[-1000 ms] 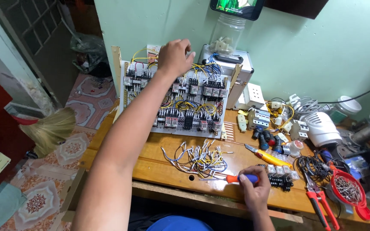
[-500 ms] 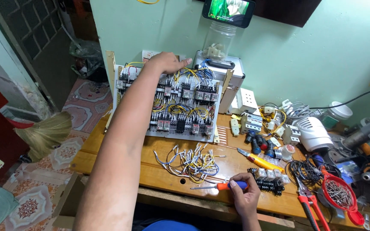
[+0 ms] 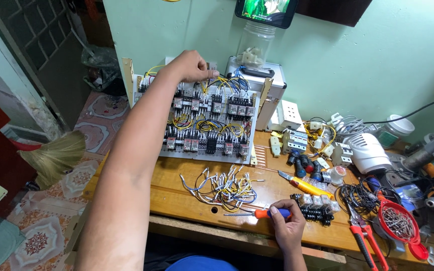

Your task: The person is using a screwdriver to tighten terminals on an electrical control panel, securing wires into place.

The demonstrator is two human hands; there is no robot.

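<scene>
Control panel (image 3: 202,123) of wired relays leans upright at the workbench's (image 3: 177,198) back edge, against the green wall.
Left hand (image 3: 189,66) curls over the panel's top edge, fingers bent onto the upper row of parts. Right hand (image 3: 287,226) rests at the near edge, fingers closed around a screwdriver (image 3: 257,214) with an orange and blue handle, its shaft pointing left. A loose bundle of short wires (image 3: 224,184) lies between panel and screwdriver; a yellow utility knife (image 3: 302,184) sits just right of them.
</scene>
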